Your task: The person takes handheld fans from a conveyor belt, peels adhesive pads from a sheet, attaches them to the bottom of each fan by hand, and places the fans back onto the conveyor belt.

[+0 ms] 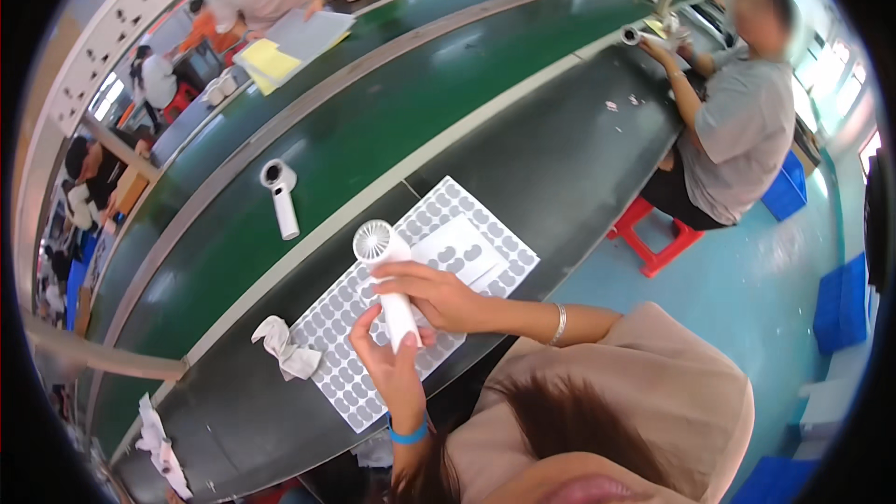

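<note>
red stool [657,245] under seated co-worker [747,126] | blue bin [840,306] on floor [747,271] | yellow sheet [268,65] beyond green conveyor [411,98]

Dark surface [560,149]: spotted sheet [341,345] at six o'clock; crumpled wad [286,347], torn strip [161,448] at eight; scraps [611,106], two.

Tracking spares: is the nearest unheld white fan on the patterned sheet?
No, the nearest unheld white fan lies on the green belt.
</note>
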`<state>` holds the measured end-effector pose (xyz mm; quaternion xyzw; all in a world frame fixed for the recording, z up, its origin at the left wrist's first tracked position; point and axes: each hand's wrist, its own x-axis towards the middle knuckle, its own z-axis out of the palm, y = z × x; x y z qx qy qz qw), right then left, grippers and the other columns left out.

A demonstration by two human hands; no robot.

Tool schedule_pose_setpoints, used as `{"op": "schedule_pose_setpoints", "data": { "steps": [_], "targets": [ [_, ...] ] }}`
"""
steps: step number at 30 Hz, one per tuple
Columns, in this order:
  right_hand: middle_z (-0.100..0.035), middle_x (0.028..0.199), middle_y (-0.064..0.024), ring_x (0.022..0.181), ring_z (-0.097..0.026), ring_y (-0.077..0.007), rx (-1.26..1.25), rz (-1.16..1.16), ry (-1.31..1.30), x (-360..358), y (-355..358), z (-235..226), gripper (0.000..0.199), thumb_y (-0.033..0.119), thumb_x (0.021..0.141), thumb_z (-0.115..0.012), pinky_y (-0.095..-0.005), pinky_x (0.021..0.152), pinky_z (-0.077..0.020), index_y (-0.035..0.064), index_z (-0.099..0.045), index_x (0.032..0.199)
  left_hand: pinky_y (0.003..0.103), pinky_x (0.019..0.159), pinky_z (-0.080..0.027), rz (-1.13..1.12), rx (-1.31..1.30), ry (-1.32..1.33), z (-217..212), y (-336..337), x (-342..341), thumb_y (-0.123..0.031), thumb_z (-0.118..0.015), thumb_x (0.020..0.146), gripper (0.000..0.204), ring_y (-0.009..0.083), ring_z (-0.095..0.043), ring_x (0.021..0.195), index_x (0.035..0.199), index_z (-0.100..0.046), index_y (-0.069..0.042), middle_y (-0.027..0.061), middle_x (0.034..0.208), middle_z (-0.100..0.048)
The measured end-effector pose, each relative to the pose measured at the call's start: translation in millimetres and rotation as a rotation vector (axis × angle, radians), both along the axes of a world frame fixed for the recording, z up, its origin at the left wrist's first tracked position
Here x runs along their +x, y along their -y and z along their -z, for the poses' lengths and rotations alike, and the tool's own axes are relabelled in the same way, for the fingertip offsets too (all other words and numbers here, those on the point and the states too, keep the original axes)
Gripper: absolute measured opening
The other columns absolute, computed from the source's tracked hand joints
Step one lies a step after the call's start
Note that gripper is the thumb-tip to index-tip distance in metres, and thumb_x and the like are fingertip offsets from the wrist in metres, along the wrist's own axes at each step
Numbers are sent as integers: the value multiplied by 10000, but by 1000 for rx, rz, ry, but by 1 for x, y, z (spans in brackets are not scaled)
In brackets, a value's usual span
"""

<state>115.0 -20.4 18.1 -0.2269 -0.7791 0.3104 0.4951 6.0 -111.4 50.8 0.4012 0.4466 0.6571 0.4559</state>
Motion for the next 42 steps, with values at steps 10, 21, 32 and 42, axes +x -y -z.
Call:
{"op": "schedule_pose_setpoints", "data": {
  "steps": [10,21,32,42],
  "targets": [
    [-367,1352,-143,1200,-472,-279,-473,-268,-359,13,-34,-24,608,-76,760,-468,-362,958,-424,90,-321,1325,267,574,-459,594,-214,357,4,-81,-23,-58,-569,855,366,144,-564,727,1191,-425,-32,63,912,-546],
    [-611,1127,-205,979,-615,-215,-838,-308,-93,7,-56,-40,573,50,792,-663,-317,789,-495,5,-328,1255,218,511,-401,610,-168,240,12,-82,-30,-30,-538,860,583,112,-535,695,1367,-257,-100,39,873,-508],
    [-554,1244,-202,1126,-559,-256,-940,-568,-66,-6,-78,-24,656,20,774,-619,-365,950,-439,10,-308,1351,216,509,-374,520,-137,227,34,-88,-43,-6,-532,845,605,112,-517,671,1362,-228,-86,36,866,-494],
    [-569,1219,-180,1033,-593,-196,-978,-418,31,-10,-78,-16,596,6,798,-600,-304,871,-482,-24,-346,1336,202,467,-372,493,-148,196,36,-88,-42,-19,-520,853,651,87,-507,626,1402,-179,-92,36,839,-509]
  ]
}}
